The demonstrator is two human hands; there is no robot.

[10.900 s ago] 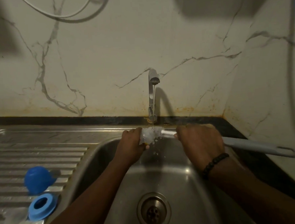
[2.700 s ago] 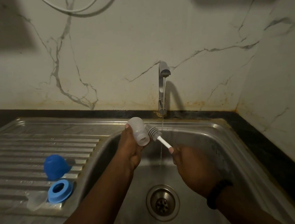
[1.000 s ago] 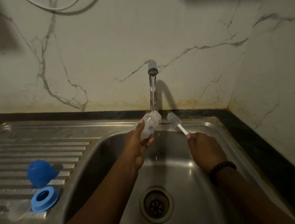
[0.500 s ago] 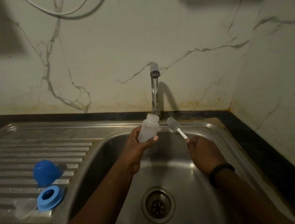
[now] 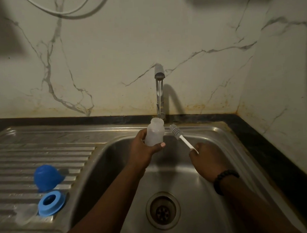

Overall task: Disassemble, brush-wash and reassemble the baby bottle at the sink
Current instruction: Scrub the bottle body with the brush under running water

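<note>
Left hand (image 5: 143, 150) wrapped round the lower half of a frosted, translucent plastic bottle (image 5: 154, 133), thumb curled across the base. Bottle upright, open neck on top, held over the back of the basin at about 12 o'clock from the drain (image 5: 163, 211). Thin stream of water dropping from the tap (image 5: 160, 91) right at the bottle's mouth, though hard to tell if it lands inside or just behind the rim.

Right hand (image 5: 206, 160) closed on the smooth white stick handle of a small brush (image 5: 181, 136). Grey ribbed, rubbery-looking head angled up toward 11 o'clock, just beside the bottle's shoulder, not touching. Chunky black bead bracelet (image 5: 224, 181) on that wrist.

Brushed stainless sink (image 5: 226, 141), rounded corners, dull sheen, round perforated drain in the floor. Ridged draining board (image 5: 45, 152) off at 9 o'clock. On it: glossy blue dome cap (image 5: 47, 177), a flat blue screw ring (image 5: 51, 202) just at 6 o'clock from the cap, and a clear soft teat (image 5: 26, 216), barely visible, touching the ring's 8 o'clock side.

White marble-look wall with grey veins, rusty stains along the bottom edge.
</note>
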